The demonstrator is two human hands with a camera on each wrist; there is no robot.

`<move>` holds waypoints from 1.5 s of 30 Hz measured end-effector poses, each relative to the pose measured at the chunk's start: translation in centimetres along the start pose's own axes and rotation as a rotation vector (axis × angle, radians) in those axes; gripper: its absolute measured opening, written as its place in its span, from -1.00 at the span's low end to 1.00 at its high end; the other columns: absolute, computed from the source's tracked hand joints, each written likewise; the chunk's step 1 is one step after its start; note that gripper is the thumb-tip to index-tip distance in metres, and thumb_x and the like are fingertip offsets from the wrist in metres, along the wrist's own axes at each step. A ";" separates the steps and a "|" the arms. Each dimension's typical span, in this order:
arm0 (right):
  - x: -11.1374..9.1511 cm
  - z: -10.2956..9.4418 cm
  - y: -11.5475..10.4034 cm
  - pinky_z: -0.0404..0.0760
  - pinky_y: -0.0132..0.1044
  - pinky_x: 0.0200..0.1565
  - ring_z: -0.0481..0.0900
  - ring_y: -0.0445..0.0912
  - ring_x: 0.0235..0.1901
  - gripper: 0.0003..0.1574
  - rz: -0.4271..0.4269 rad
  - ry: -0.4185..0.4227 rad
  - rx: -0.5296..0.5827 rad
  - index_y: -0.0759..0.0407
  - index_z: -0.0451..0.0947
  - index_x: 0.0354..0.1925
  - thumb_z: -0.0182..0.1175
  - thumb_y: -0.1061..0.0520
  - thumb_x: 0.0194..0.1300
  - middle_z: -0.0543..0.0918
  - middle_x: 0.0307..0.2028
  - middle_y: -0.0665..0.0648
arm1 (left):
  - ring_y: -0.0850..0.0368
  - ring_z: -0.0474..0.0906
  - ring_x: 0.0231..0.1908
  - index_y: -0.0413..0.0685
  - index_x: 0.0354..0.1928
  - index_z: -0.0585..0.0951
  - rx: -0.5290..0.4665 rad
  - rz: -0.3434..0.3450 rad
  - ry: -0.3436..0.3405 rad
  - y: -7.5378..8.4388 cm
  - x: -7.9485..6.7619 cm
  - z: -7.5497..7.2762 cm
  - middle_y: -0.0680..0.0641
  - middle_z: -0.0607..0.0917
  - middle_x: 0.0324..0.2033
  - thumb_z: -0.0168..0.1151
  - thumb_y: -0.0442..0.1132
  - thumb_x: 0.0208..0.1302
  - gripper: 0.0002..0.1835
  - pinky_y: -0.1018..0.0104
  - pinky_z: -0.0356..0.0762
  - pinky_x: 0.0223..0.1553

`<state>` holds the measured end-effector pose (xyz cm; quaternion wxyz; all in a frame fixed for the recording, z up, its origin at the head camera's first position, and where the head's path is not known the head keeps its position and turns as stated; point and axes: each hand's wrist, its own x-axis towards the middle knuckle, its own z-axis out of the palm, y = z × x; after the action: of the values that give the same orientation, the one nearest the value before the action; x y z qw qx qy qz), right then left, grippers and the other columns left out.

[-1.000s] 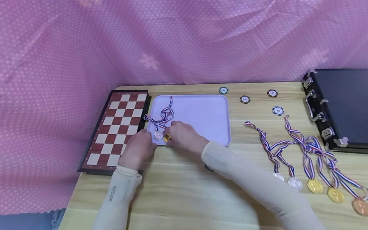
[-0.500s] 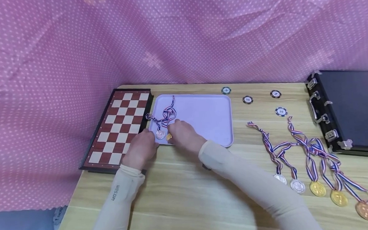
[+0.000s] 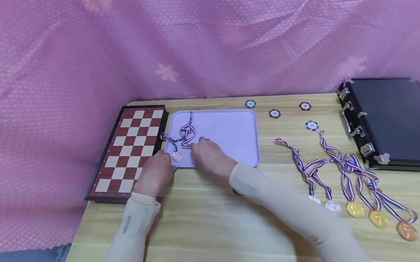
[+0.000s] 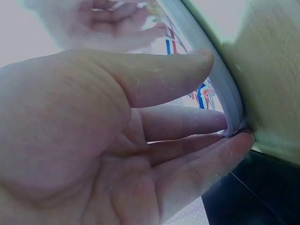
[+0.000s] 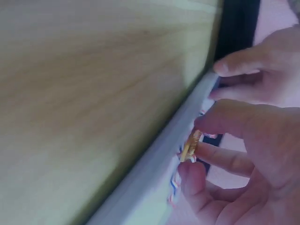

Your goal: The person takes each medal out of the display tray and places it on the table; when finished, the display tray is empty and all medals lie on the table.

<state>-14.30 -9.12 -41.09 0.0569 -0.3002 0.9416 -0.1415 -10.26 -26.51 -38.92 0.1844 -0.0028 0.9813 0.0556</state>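
Observation:
My left hand [image 3: 156, 171] grips the near left corner of the white tray [image 3: 228, 134]; in the left wrist view its thumb lies on the rim and its fingers [image 4: 201, 164] reach the corner. Inside the tray's near left part, my right hand [image 3: 209, 152] pinches a gold medal [image 5: 191, 146] between thumb and fingers. Mostly hidden from the head view, this medal stands edge-on in the right wrist view. Beside it lies a silver medal [image 3: 177, 156]. Tangled striped ribbons [image 3: 186, 135] run up from the medals, one end over the tray's left rim.
A folding chessboard [image 3: 127, 151] stands against the tray's left side. Several poker chips [image 3: 275, 113] lie at the back right. More medals [image 3: 354, 209] with ribbons are laid out on the right, before a black case [image 3: 395, 121]. A pink curtain [image 3: 205, 44] hangs behind.
My right hand has shifted the gold medal slightly right, away from the silver one, and now covers more of it. The left hand stays on the tray corner. The head view has swayed a little.

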 end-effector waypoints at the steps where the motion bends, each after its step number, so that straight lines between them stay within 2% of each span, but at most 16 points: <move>1: -0.4 -0.4 0.3 0.60 -0.17 -0.23 0.57 -0.01 -0.30 -0.81 -0.007 -0.001 0.032 0.16 0.63 -0.16 0.21 0.16 0.24 0.62 -0.33 0.16 | -0.03 0.50 -0.30 -0.37 -0.02 0.59 -0.005 -0.009 -0.008 -0.1 0.0 -0.1 -0.25 0.57 -0.14 0.21 -0.17 0.34 -0.64 0.11 0.53 -0.18; 5: -2.6 -3.0 1.8 0.51 -0.27 -0.25 0.49 -0.10 -0.29 -0.65 -0.002 -0.025 0.222 0.08 0.63 -0.04 0.32 0.04 0.18 0.58 -0.31 0.04 | -0.06 0.50 -0.26 -0.40 0.03 0.56 -0.025 -0.056 -0.048 -0.9 -0.2 -0.8 -0.29 0.55 -0.08 0.14 -0.17 0.38 -0.61 0.08 0.53 -0.17; 8: -4.7 -5.7 3.6 0.52 -0.31 -0.25 0.52 -0.14 -0.28 -0.58 -0.017 -0.051 0.345 0.01 0.63 0.02 0.35 -0.01 0.17 0.63 -0.29 0.01 | -0.08 0.49 -0.24 -0.43 0.04 0.54 -0.018 -0.074 -0.062 -1.8 -0.5 -1.4 -0.32 0.53 -0.05 0.11 -0.17 0.40 -0.60 0.05 0.52 -0.16; 12: -7.8 -9.6 6.5 0.59 -0.32 -0.26 0.60 -0.16 -0.29 -0.56 0.004 -0.047 0.440 -0.02 0.62 0.05 0.34 0.07 0.15 0.67 -0.27 -0.01 | -0.09 0.49 -0.27 -0.46 0.02 0.54 0.000 -0.079 -0.053 -2.9 -0.9 -1.9 -0.34 0.52 -0.07 0.12 -0.17 0.40 -0.59 0.07 0.51 -0.23; 16: -10.6 -13.1 9.2 0.61 -0.28 -0.24 0.62 -0.16 -0.30 -0.55 0.086 0.009 0.433 -0.08 0.61 0.05 0.34 0.09 0.14 0.67 -0.28 -0.02 | -0.10 0.49 -0.27 -0.46 0.05 0.52 -0.015 -0.086 -0.064 -3.1 -1.0 -1.9 -0.35 0.51 -0.06 0.12 -0.17 0.39 -0.58 0.15 0.47 -0.29; 20: -12.3 -15.8 11.7 0.61 -0.25 -0.17 0.64 -0.14 -0.27 -0.59 0.152 0.061 0.372 -0.15 0.61 0.05 0.32 0.05 0.20 0.68 -0.25 0.01 | -0.10 0.49 -0.28 -0.45 0.05 0.53 -0.033 -0.070 -0.067 -3.0 -1.0 -1.6 -0.35 0.51 -0.07 0.12 -0.18 0.39 -0.59 0.17 0.45 -0.31; 24: -13.5 -18.0 13.7 0.58 -0.27 -0.20 0.65 -0.11 -0.25 -0.62 0.236 0.148 0.304 -0.14 0.61 0.06 0.26 0.04 0.25 0.70 -0.22 0.06 | -0.10 0.50 -0.29 -0.44 0.04 0.54 -0.038 -0.038 -0.063 -2.7 -1.0 -0.9 -0.35 0.53 -0.07 0.13 -0.19 0.39 -0.60 0.15 0.46 -0.30; 28: -14.9 -19.3 14.7 0.52 -0.38 -0.26 0.65 -0.10 -0.25 -0.60 0.312 0.235 0.239 -0.18 0.60 0.08 0.22 -0.04 0.26 0.71 -0.21 0.04 | -0.10 0.49 -0.28 -0.44 0.05 0.54 -0.039 -0.020 -0.063 -2.2 -1.0 -0.3 -0.37 0.53 -0.05 0.15 -0.19 0.37 -0.60 0.13 0.46 -0.28; 30: -15.7 -19.3 14.9 0.52 -0.40 -0.26 0.64 -0.10 -0.26 -0.60 0.321 0.256 0.228 -0.17 0.60 0.09 0.22 -0.04 0.26 0.70 -0.21 0.03 | -0.10 0.49 -0.28 -0.45 0.05 0.54 -0.031 -0.008 -0.053 -2.0 -0.9 -0.1 -0.37 0.53 -0.05 0.15 -0.19 0.37 -0.60 0.12 0.47 -0.27; 33: -16.7 -18.1 15.2 0.55 -0.33 -0.29 0.63 -0.11 -0.30 -0.59 0.298 0.256 0.213 -0.14 0.59 0.10 0.24 0.00 0.26 0.69 -0.20 0.01 | -0.10 0.49 -0.28 -0.44 0.04 0.54 -0.025 0.009 -0.042 -1.7 -0.7 0.2 -0.37 0.54 -0.06 0.15 -0.20 0.37 -0.61 0.13 0.47 -0.28; 37: -18.3 -14.7 15.4 0.56 -0.24 -0.31 0.58 -0.13 -0.32 -0.60 0.259 0.197 0.198 -0.10 0.60 0.06 0.28 0.07 0.23 0.69 -0.17 -0.03 | -0.09 0.49 -0.31 -0.44 0.02 0.55 -0.020 0.033 -0.036 -1.1 -0.3 0.3 -0.35 0.55 -0.11 0.15 -0.21 0.37 -0.62 0.16 0.46 -0.32; 42: -21.0 -9.9 14.8 0.53 -0.28 -0.32 0.55 -0.12 -0.29 -0.54 0.251 0.116 0.183 -0.08 0.60 0.09 0.32 0.10 0.19 0.67 -0.15 0.03 | -0.09 0.49 -0.33 -0.45 0.00 0.55 -0.011 0.057 -0.023 -0.3 0.2 0.4 -0.34 0.55 -0.14 0.15 -0.20 0.38 -0.62 0.18 0.44 -0.35; 45: -22.4 -7.6 14.2 0.51 -0.32 -0.36 0.54 -0.13 -0.35 -0.51 0.249 0.083 0.160 -0.02 0.60 0.10 0.35 0.12 0.16 0.64 -0.16 0.10 | -0.10 0.49 -0.31 -0.45 0.03 0.54 -0.013 0.052 -0.026 0.1 0.4 0.5 -0.34 0.54 -0.12 0.13 -0.19 0.39 -0.61 0.17 0.44 -0.33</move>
<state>-5.37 16.72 -37.65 0.0586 -0.1697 0.9587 -0.2205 -10.49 -26.34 -39.52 0.1955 0.0223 0.9782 0.0667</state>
